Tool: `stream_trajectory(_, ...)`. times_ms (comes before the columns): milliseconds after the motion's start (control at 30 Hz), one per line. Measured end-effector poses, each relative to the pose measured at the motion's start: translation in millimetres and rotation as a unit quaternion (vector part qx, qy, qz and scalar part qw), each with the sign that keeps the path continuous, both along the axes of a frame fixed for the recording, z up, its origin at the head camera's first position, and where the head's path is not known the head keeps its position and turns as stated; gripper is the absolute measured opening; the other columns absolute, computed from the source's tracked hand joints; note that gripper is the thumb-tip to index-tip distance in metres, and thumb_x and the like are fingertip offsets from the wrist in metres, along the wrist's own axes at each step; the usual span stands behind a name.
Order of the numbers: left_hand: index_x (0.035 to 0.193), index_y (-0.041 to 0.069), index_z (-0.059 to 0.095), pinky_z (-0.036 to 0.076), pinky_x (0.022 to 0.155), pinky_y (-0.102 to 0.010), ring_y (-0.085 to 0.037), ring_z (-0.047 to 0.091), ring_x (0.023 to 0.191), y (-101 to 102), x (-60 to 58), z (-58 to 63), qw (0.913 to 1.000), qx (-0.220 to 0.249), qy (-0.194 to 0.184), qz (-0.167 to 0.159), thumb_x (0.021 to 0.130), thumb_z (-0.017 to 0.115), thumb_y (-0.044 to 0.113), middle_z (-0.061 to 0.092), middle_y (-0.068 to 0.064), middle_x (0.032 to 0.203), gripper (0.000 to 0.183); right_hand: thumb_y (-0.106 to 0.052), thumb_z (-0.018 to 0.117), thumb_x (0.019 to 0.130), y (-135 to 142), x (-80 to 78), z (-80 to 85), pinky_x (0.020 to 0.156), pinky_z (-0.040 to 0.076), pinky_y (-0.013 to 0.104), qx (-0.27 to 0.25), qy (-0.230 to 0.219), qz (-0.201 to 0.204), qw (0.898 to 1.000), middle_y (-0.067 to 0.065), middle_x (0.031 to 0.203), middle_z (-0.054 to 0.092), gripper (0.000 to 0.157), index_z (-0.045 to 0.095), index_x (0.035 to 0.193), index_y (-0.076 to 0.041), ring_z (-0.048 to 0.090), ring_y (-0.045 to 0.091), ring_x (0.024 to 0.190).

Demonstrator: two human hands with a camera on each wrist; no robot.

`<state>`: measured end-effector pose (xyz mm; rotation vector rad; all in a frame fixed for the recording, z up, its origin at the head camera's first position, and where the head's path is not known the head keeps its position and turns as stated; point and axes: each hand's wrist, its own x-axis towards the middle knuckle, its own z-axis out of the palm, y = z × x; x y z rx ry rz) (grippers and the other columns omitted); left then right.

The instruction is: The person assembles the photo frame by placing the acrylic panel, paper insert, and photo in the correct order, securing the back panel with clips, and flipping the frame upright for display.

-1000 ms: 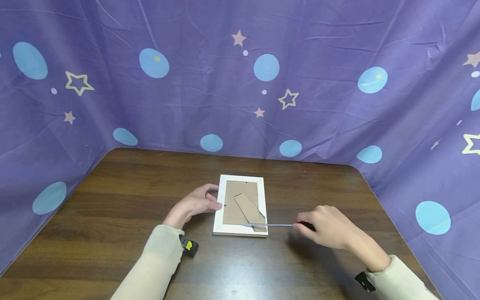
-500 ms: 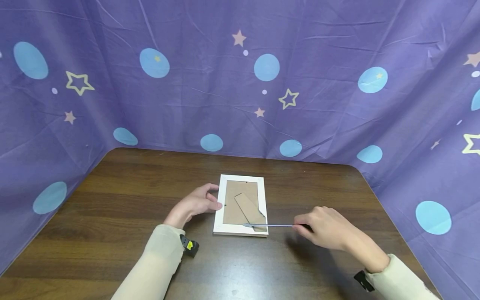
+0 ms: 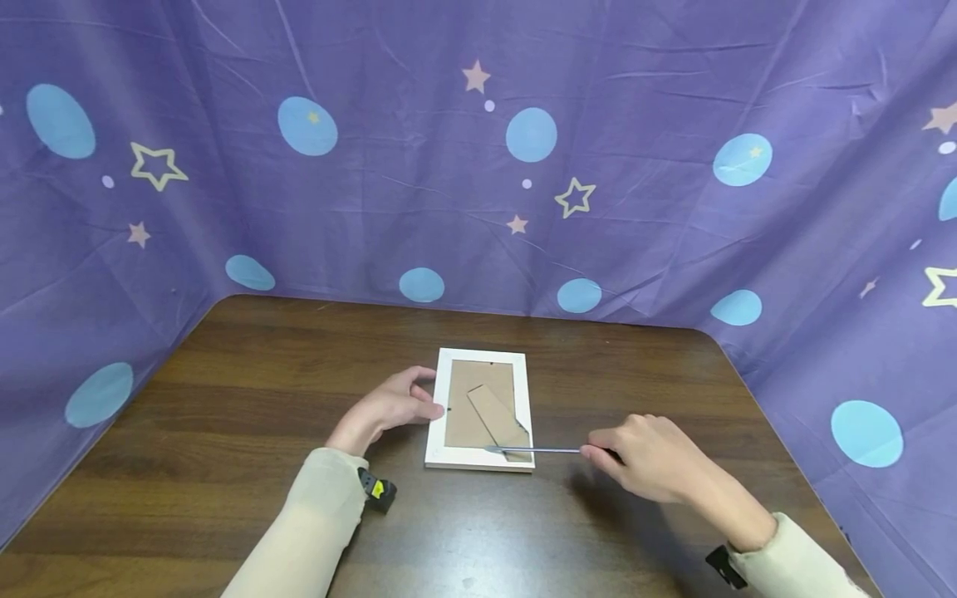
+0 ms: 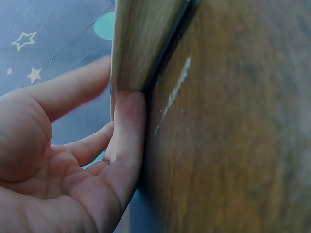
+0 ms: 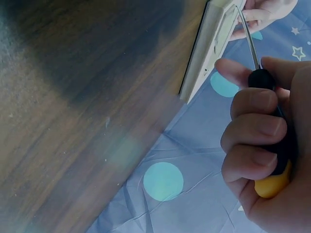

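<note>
Purple curtain (image 3: 449, 166) behind wood-grain table (image 3: 262, 399). White picture frame (image 3: 459, 423) lies face-down mid-table, unmoved; left hand (image 3: 389, 404), fingers spread, touches its left edge. Right hand (image 3: 646, 457), slightly lower than second ago, curls round screwdriver (image 3: 549, 451), shaft over frame's near end.

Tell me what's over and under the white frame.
Over the lower part of the white frame runs the screwdriver's metal shaft; the brown backing and slanted stand flap show too. Beneath is the wooden table; anything else there is covered.
</note>
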<state>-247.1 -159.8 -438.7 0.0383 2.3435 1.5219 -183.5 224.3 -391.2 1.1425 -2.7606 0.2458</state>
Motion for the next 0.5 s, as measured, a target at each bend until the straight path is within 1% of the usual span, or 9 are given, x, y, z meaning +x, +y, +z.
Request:
stream_trajectory(133, 0.156, 0.000, 0.044, 0.057, 0.097, -0.043, -0.027, 0.066, 0.100, 0.0, 1.2, -0.2, 1.0000, -0.007, 0.002, 0.003, 0.087, 0.085, 0.009, 0.065, -0.018, 0.112, 0.081, -0.036, 0.065, 0.105, -0.3, 2.6, -1.6, 0.047, 0.031, 0.022, 0.005, -0.002, -0.018, 1.000, -0.022, 0.059, 0.024, 0.047, 0.042, 0.066, -0.030, 0.031, -0.002, 0.052)
stream_trajectory(233, 0.156, -0.001, 0.043, 0.057, 0.098, -0.045, -0.029, 0.067, 0.099, 0.7, 2.0, 0.6, 1.0000, -0.005, 0.004, -0.001, 0.087, 0.084, 0.006, 0.064, -0.019, 0.111, 0.081, -0.035, 0.065, 0.105, -0.6, 3.5, -3.1, 0.046, 0.030, 0.023, 0.009, -0.002, -0.028, 1.000, -0.021, 0.058, 0.023, 0.047, 0.041, 0.065, -0.029, 0.031, -0.001, 0.052)
stream_trajectory(367, 0.157, -0.002, 0.041, 0.057, 0.097, -0.044, -0.028, 0.066, 0.099, 1.6, 2.2, 1.7, 0.9999, -0.010, 0.005, -0.004, 0.087, 0.083, 0.006, 0.064, -0.018, 0.109, 0.082, -0.036, 0.066, 0.105, -0.9, 2.6, -6.1, 0.046, 0.030, 0.024, 0.011, 0.003, -0.038, 0.999, -0.021, 0.058, 0.023, 0.048, 0.041, 0.064, -0.030, 0.033, 0.000, 0.052)
stream_trajectory(500, 0.159, -0.002, 0.039, 0.055, 0.097, -0.044, -0.027, 0.065, 0.099, 1.9, 1.4, 1.9, 0.9996, -0.026, 0.007, -0.010, 0.088, 0.083, 0.007, 0.065, -0.017, 0.109, 0.084, -0.038, 0.064, 0.106, -0.5, 1.3, -9.2, 0.045, 0.030, 0.025, 0.014, -0.017, -0.053, 0.998, -0.021, 0.059, 0.025, 0.047, 0.042, 0.065, -0.031, 0.036, 0.001, 0.054)
